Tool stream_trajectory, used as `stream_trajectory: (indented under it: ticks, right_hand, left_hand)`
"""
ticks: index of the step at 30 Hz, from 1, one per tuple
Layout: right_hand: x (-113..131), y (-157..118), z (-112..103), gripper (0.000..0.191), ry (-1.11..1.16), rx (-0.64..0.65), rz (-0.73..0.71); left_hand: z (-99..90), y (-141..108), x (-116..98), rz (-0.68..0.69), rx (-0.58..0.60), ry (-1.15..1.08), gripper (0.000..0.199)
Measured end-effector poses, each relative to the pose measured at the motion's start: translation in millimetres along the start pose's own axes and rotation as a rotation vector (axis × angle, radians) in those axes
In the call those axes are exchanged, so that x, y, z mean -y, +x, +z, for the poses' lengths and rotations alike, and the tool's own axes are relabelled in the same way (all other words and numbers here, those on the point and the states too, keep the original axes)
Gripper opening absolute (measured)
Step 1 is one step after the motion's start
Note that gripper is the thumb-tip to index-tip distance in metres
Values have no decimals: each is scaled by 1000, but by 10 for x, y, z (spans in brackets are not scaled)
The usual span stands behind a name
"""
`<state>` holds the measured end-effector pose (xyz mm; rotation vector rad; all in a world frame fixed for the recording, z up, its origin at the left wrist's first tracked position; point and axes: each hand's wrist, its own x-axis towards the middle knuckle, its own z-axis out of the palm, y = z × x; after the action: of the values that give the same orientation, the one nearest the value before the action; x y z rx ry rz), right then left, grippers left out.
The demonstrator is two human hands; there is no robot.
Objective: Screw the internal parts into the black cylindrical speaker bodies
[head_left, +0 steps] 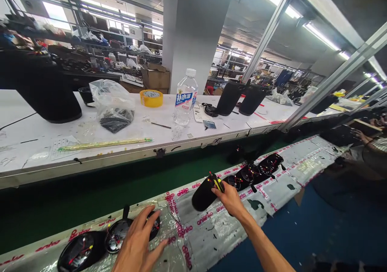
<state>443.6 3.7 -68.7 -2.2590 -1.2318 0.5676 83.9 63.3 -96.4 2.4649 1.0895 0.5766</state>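
My right hand [230, 199] is closed on the open end of a black fabric-covered cylinder, which looks like a speaker housing [202, 195]. Bright yellow and red bits show at its fingers; I cannot make out what they belong to. My left hand [139, 239] is open, fingers spread over a row of similar black housings, partly hiding them. Of these, one housing [79, 250] lies at the far left with thin red and yellow wires in its round opening. Another housing [116, 235] is beside my left hand. Right of my right hand, several more wired housings [252, 173] lie in a row.
The housings lie on a film-covered ledge [199, 227] with pink lettering. Across a green gap, a white bench [145, 129] holds a plastic bottle [185, 102], yellow tape [151, 98], a bagged part [113, 111] and upright black cylinders [229, 98]. Another person's hand [359, 136] is at right.
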Motion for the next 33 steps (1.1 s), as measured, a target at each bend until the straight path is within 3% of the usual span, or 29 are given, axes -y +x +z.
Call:
stream_trajectory:
  ticks: [3, 5, 7, 9, 12, 15, 17, 19, 21, 24, 28, 33]
  right_hand:
    - [345, -416, -161, 22, 198, 80, -47]
    - [630, -691, -208, 27, 301, 141, -72]
    - [922, -923, -191, 28, 409, 201, -75]
    - [1178, -1095, -140, 30, 600, 247, -65]
    - [1426, -1239, -89, 35, 785, 230, -84]
    - [1487, -1319, -88, 41, 733, 180, -109]
    - [1448, -1385, -59, 43, 649, 210, -119]
    - [1378, -1471, 17, 43, 508, 239, -128]
    - [1313, -1561, 122, 41, 325, 185, -192]
    - [1284, -1642, 250, 37, 122, 128, -444]
    - [1358, -1635, 285, 26, -192, 151, -748]
    - [1391, -1648, 283, 14, -459, 111, -885]
  left_hand:
    - [-180, 171, -307, -109, 177, -265, 62]
    - [-318, 296, -556, -133, 236, -418, 81]
    - [-448, 382, -776, -177, 258, -531, 108]
    - [-544, 390, -903, -255, 215, -612, 112]
    - [-595, 237, -862, -388, 227, -1051, 89]
    - [-538, -24, -642, -540, 330, -1643, 79]
    - [-482, -179, -492, -617, 318, -1804, 74]
    - [-456, -284, -394, -639, 281, -1822, 69]
    - [-485, -343, -364, -651, 245, -1819, 66]
    - [-627, -394, -412, -673, 240, -1801, 69]
    - [-860, -465, -488, -705, 246, -1566, 80]
    - [-986, -535, -495, -707, 239, -1295, 86]
